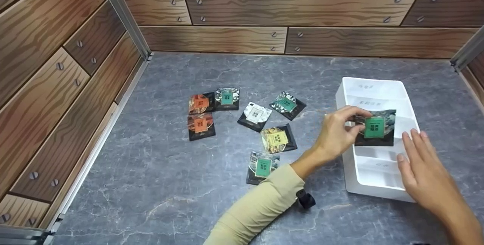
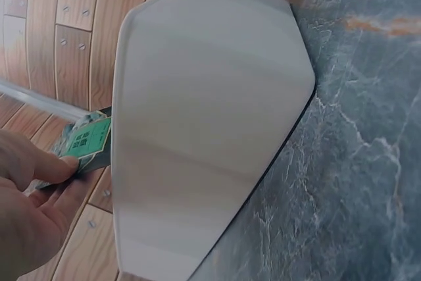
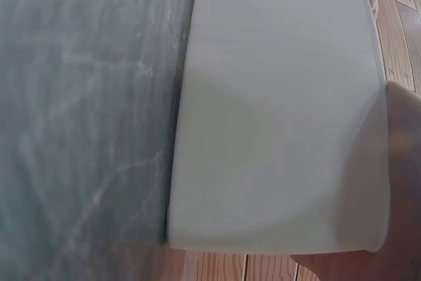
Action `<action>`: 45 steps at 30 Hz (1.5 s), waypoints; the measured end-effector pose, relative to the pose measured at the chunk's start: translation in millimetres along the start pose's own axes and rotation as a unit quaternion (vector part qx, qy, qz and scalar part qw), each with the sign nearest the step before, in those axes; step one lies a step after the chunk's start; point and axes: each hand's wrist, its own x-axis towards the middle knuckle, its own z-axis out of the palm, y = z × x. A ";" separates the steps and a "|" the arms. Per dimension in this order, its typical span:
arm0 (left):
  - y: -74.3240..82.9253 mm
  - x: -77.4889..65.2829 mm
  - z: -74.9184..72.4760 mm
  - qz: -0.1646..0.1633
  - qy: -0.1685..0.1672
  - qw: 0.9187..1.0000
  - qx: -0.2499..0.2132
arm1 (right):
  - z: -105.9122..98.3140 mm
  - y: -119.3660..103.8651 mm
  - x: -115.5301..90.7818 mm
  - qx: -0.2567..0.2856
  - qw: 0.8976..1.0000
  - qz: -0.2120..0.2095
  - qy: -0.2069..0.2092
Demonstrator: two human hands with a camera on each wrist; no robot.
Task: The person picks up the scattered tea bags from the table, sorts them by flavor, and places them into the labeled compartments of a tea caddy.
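My left hand (image 1: 338, 131) pinches a flat square sachet (image 1: 382, 139) with a green label, between thumb and fingers, above the white divided box (image 1: 351, 179). In the left wrist view the same sachet (image 2: 89, 137) shows beside the box's outer wall (image 2: 204, 97). My right hand (image 1: 431, 173) lies along the box's right edge, its fingers straight; whether it presses on the rim is hard to tell. The right wrist view shows the box's side wall (image 3: 283, 116), with part of the right hand (image 3: 401, 208) at its edge.
Left of the box lie two orange-label sachets (image 1: 201, 126), two floral green-label ones (image 1: 288, 105), a white one (image 1: 255, 115), a yellow one (image 1: 280, 139) and another green-label one (image 1: 262, 167), partly behind the left sleeve (image 1: 261, 207). Wood-patterned panels (image 1: 234, 39) border the grey tabletop (image 1: 151, 184).
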 end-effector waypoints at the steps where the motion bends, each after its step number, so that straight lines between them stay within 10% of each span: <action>1: 0.2 -0.2 0.4 0.003 -0.004 1.000 0.005 | -0.1 0.0 0.0 -0.001 1.000 0.000 0.000; 25: -1.9 -2.4 0.0 0.002 -0.114 0.988 0.100 | 0.4 0.2 0.5 -0.005 1.000 0.000 0.006; 45: -5.7 -3.2 0.7 0.031 -0.098 0.993 0.066 | 1.3 0.1 0.1 -0.002 1.000 -0.002 0.009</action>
